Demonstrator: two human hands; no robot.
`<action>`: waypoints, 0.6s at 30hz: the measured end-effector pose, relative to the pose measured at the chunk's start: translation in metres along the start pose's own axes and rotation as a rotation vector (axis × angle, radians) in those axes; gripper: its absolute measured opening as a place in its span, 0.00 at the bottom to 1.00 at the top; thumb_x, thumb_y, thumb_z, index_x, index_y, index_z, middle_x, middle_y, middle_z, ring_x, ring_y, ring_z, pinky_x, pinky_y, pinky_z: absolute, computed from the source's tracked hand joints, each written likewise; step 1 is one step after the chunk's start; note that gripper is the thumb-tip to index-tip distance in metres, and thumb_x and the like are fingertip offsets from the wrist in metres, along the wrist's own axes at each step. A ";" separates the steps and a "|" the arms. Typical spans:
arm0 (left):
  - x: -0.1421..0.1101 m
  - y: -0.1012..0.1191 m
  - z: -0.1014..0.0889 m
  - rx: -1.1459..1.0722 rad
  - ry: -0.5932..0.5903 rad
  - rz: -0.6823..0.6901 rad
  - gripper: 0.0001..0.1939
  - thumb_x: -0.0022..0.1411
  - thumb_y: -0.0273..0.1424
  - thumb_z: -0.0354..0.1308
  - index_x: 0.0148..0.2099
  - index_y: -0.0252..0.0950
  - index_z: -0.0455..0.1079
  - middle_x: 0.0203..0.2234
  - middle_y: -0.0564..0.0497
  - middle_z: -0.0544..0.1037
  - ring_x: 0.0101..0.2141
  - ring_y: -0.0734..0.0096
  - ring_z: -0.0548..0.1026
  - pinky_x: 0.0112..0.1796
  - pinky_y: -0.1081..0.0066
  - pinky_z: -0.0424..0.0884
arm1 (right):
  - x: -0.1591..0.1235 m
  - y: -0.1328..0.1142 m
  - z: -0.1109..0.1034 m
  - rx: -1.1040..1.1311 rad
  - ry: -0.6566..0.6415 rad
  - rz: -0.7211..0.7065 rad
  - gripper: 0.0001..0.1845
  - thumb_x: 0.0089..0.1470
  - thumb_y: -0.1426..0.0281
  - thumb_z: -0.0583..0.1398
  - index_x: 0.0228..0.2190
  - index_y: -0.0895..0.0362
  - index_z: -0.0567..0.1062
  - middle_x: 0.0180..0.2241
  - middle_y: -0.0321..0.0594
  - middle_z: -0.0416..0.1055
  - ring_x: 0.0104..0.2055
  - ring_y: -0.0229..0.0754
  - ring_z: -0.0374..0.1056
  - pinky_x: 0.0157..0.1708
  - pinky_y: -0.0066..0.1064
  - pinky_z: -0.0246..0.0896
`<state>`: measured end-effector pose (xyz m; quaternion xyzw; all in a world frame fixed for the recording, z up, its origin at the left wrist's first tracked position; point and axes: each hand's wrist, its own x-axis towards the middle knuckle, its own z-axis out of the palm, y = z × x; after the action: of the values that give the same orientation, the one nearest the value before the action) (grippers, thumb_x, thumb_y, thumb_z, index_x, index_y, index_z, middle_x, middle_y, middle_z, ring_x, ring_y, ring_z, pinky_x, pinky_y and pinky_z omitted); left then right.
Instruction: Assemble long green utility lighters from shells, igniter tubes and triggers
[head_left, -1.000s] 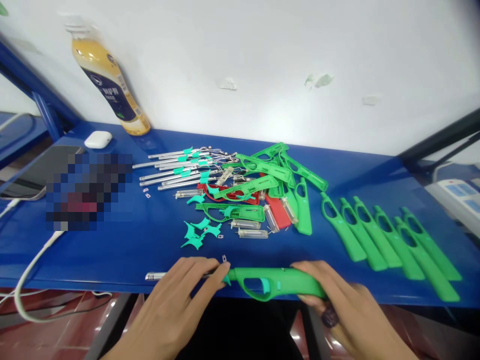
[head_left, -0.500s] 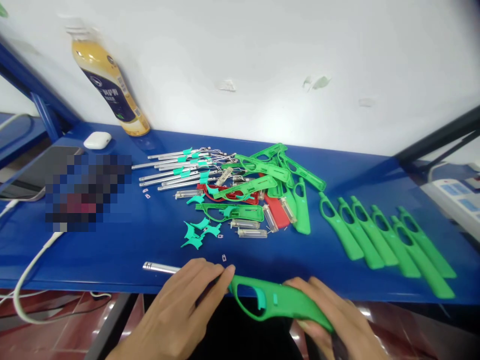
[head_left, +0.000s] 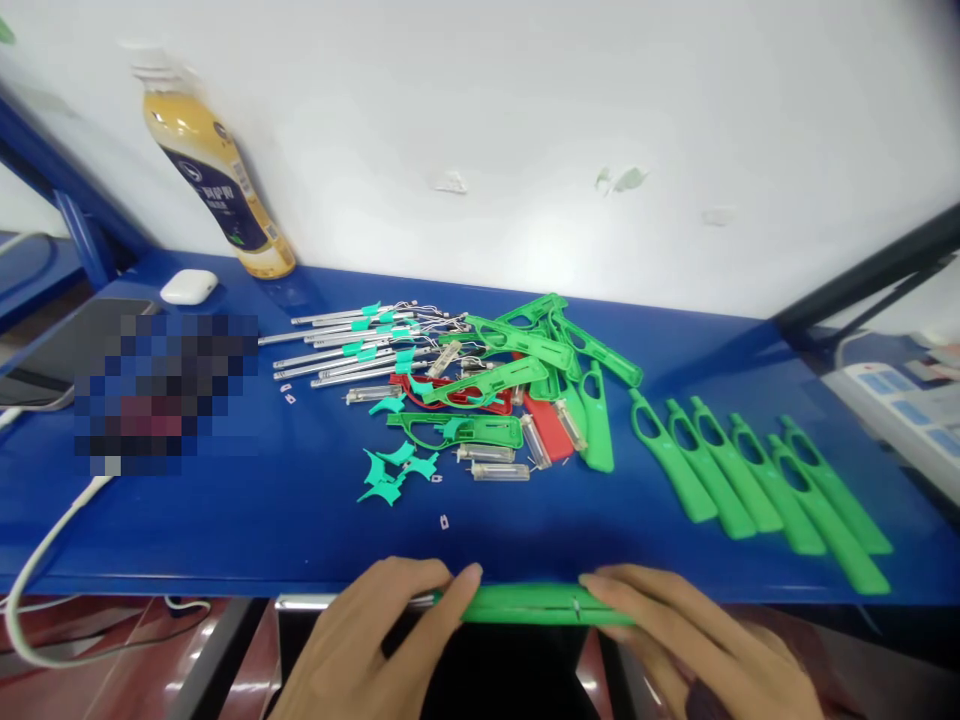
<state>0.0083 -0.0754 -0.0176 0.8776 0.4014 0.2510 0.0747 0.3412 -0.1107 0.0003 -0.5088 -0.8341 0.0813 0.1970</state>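
Observation:
A green gas lighter (head_left: 525, 604) lies edge-on between my two hands at the front edge of the table, its narrow seam side facing up. My left hand (head_left: 375, 640) is closed round the end where the metal tube (head_left: 306, 602) sticks out to the left. My right hand (head_left: 697, 630) grips the handle end, thumb and fingers on either side. Beyond them lie turquoise triggers (head_left: 382, 490), clear fuel tanks (head_left: 501, 471), metal tubes with wires (head_left: 352, 375), green half shells (head_left: 457, 430) and a red half shell (head_left: 551, 425).
Several green shells (head_left: 750, 490) lie in a row at the right. A power strip (head_left: 907, 420) is at the far right. A drink bottle (head_left: 217, 190) leans on the wall at the back left, near a white earphone case (head_left: 189, 287). A white cable (head_left: 30, 590) hangs over the left edge.
The lighter has been turned from its broad side to its narrow edge and levelled. Both hands have shifted with it, lower and closer to the table's edge.

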 end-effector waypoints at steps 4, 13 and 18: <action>0.005 -0.008 0.001 0.000 -0.034 0.006 0.26 0.73 0.19 0.49 0.68 0.40 0.68 0.51 0.48 0.79 0.52 0.72 0.76 0.56 0.72 0.74 | 0.006 -0.002 0.011 -0.065 -0.002 -0.038 0.31 0.68 0.76 0.46 0.66 0.47 0.69 0.64 0.40 0.71 0.45 0.44 0.82 0.36 0.30 0.79; -0.002 -0.021 0.002 0.083 -0.076 0.029 0.29 0.70 0.16 0.48 0.68 0.41 0.68 0.50 0.49 0.79 0.54 0.67 0.74 0.60 0.63 0.69 | 0.039 0.009 0.010 -0.018 0.168 0.126 0.12 0.70 0.68 0.59 0.51 0.47 0.80 0.44 0.39 0.76 0.35 0.35 0.80 0.28 0.21 0.71; 0.004 -0.017 0.006 0.049 0.023 0.016 0.24 0.72 0.20 0.53 0.65 0.41 0.71 0.51 0.50 0.78 0.54 0.69 0.72 0.59 0.68 0.66 | 0.073 0.036 0.008 -0.034 0.119 0.226 0.09 0.70 0.65 0.59 0.46 0.46 0.81 0.43 0.36 0.77 0.36 0.39 0.79 0.36 0.29 0.74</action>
<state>0.0021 -0.0610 -0.0275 0.8795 0.4013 0.2517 0.0466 0.3376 -0.0293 -0.0007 -0.6068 -0.7595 0.0587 0.2269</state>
